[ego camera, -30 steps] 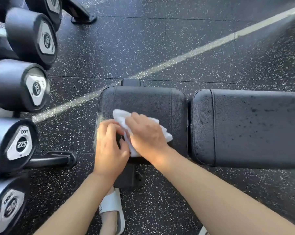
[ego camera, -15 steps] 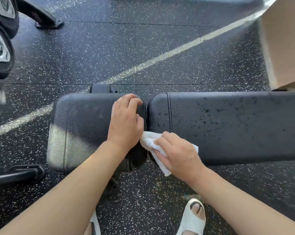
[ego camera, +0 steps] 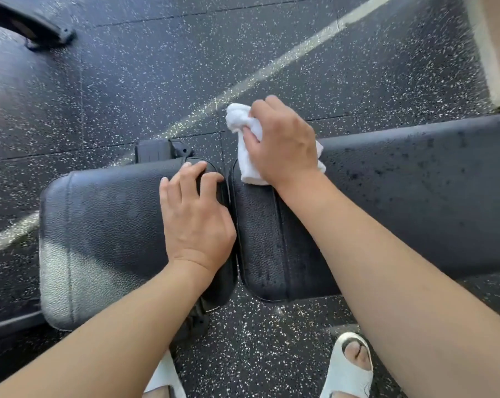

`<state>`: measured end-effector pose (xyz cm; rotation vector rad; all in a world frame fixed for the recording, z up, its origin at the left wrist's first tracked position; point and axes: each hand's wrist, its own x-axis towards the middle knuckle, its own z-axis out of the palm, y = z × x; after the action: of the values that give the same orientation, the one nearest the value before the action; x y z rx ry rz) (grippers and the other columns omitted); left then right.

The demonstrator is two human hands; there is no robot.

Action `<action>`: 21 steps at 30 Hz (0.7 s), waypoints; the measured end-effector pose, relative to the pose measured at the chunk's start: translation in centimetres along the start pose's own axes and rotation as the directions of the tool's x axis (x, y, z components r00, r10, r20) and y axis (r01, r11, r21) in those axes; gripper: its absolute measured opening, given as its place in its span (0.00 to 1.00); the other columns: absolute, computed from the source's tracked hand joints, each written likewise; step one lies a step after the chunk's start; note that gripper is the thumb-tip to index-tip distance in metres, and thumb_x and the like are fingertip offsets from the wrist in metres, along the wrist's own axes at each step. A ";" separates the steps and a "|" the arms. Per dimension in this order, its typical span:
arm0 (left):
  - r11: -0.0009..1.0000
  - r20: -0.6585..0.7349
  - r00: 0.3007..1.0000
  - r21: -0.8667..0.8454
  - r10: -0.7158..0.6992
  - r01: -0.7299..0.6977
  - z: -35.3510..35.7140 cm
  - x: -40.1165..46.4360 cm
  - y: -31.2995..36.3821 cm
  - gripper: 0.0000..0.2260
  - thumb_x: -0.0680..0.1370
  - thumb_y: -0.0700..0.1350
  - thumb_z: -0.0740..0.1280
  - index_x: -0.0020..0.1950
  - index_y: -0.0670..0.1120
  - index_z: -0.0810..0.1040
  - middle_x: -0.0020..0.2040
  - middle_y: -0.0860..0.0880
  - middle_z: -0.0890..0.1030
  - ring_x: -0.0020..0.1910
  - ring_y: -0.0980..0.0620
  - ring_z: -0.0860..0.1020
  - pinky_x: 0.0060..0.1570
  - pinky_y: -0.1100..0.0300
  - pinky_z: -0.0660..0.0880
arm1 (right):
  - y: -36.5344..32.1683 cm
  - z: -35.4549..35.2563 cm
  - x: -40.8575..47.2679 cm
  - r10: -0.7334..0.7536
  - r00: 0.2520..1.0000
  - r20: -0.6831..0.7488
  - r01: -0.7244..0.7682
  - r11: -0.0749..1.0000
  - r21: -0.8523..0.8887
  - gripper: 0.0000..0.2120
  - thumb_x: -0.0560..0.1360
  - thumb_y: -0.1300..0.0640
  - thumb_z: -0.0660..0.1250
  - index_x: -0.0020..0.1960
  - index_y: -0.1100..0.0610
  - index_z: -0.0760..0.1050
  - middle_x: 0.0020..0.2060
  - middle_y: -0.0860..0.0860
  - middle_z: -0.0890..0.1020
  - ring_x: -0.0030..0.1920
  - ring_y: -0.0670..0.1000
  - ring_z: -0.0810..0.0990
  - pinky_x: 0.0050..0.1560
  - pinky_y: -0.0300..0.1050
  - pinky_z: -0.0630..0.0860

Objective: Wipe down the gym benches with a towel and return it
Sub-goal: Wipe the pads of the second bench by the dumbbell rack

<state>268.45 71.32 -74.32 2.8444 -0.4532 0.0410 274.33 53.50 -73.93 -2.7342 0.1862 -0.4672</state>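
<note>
A black padded gym bench lies across the view in two parts: a short seat pad (ego camera: 105,242) on the left and a long back pad (ego camera: 415,196) on the right, speckled with droplets. My left hand (ego camera: 195,216) rests flat on the seat pad's right end, fingers spread, holding nothing. My right hand (ego camera: 283,142) grips a bunched white towel (ego camera: 243,124) at the far edge of the back pad's left end. Part of the towel sticks out past my fingers; the rest is hidden under my palm.
Dark speckled rubber floor (ego camera: 157,81) with a pale diagonal line surrounds the bench. A black metal foot (ego camera: 36,33) stands at the top left, a beige box or wall (ego camera: 492,47) at the top right. My feet in white sandals (ego camera: 349,366) stand just in front of the bench.
My right hand has carried the towel from the near edge of the back pad across to its far edge. My left hand stays on the seat pad's right end. The view shifted slightly right.
</note>
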 end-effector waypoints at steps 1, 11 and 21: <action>1.000 0.004 1.000 0.007 -0.001 0.001 0.0 0.0 0.0 0.19 0.73 0.41 0.60 0.64 0.44 0.77 0.70 0.41 0.74 0.72 0.35 0.71 0.76 0.34 0.61 | -0.2 0.3 0.2 0.025 1.000 0.005 -0.025 1.000 -0.006 0.10 0.77 0.51 0.71 0.46 0.56 0.75 0.44 0.52 0.78 0.41 0.56 0.78 0.36 0.46 0.63; 1.000 0.014 1.000 0.011 -0.016 0.015 0.0 0.1 0.1 0.19 0.75 0.41 0.59 0.63 0.42 0.79 0.71 0.40 0.75 0.74 0.34 0.71 0.76 0.32 0.60 | -1.7 -4.7 -16.2 -0.191 0.977 0.098 0.171 0.968 0.184 0.05 0.78 0.63 0.69 0.45 0.59 0.83 0.35 0.52 0.75 0.35 0.54 0.72 0.35 0.54 0.73; 1.000 0.024 1.000 0.012 -0.004 0.004 0.1 0.0 0.0 0.19 0.74 0.40 0.61 0.64 0.44 0.77 0.72 0.41 0.73 0.75 0.35 0.69 0.78 0.34 0.57 | 1.9 -2.7 -4.8 0.170 0.983 -0.073 -0.170 0.985 0.008 0.09 0.79 0.50 0.70 0.48 0.55 0.79 0.42 0.51 0.77 0.39 0.53 0.75 0.36 0.41 0.60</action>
<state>268.40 71.26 -74.39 2.8598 -0.4539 0.0092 268.77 51.77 -73.64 -2.6717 0.4344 -0.5191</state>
